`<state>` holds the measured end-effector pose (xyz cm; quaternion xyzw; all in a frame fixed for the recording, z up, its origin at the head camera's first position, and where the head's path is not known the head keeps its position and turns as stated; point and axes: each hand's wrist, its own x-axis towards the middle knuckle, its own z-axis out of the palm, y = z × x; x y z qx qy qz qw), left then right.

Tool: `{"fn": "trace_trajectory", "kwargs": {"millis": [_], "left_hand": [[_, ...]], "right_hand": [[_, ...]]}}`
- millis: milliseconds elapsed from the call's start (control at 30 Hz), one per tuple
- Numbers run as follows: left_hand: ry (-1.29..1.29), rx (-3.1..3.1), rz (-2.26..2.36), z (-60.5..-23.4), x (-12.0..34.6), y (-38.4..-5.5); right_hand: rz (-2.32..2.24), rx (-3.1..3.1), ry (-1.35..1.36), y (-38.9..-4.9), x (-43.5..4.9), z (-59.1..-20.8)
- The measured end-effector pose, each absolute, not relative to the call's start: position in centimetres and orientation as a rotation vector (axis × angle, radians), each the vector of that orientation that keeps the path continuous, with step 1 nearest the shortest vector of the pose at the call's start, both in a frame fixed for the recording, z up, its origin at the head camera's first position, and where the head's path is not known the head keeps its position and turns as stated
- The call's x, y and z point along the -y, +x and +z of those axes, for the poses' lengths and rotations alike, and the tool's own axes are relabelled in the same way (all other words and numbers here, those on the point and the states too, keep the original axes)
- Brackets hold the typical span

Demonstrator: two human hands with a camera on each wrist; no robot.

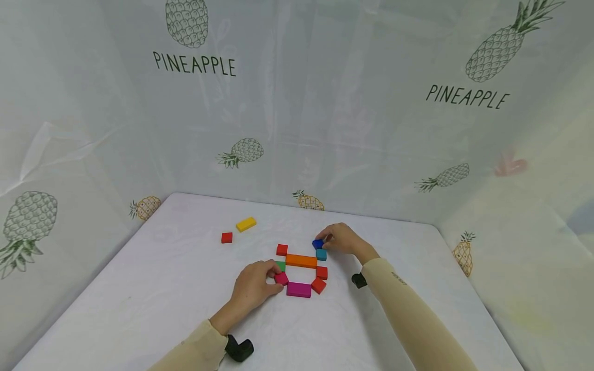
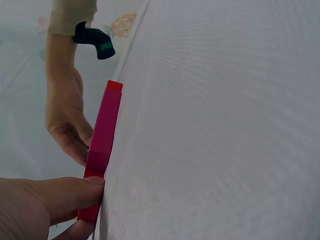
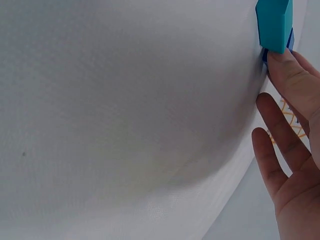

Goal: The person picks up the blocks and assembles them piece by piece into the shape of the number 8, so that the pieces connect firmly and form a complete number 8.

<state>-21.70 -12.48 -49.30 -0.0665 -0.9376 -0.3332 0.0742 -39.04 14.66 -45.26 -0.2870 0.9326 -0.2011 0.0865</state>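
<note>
Small coloured blocks form a ring on the white table. With thumb and fingers, my left hand (image 1: 252,284) pinches a crimson block (image 1: 281,279) at the ring's near left corner; the left wrist view shows it against the magenta block (image 2: 106,122). At the far right corner my right hand (image 1: 343,239) pinches a dark blue block (image 1: 317,244), which touches a teal block (image 1: 321,255). The teal block (image 3: 272,27) partly hides the blue one in the right wrist view. Between the sides lies an orange block (image 1: 301,261). A green block (image 1: 281,266) sits beside the left fingers.
Red blocks (image 1: 322,273) make up the ring's right side, and another red block (image 1: 282,250) marks its far left corner. Farther left lie a loose red block (image 1: 227,237) and a yellow block (image 1: 246,224). A pineapple-print curtain (image 1: 297,103) surrounds the table.
</note>
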Motion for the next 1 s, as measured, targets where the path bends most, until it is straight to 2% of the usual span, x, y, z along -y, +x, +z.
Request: {"fn": "trace_trajectory", "kwargs": {"millis": [1000], "left_hand": [[-0.22,2.802,-0.992,-49.34,12.6,-21.73]], "right_hand": [[-0.543,-2.794,-0.863,-39.06,-14.48,-45.29]]}}
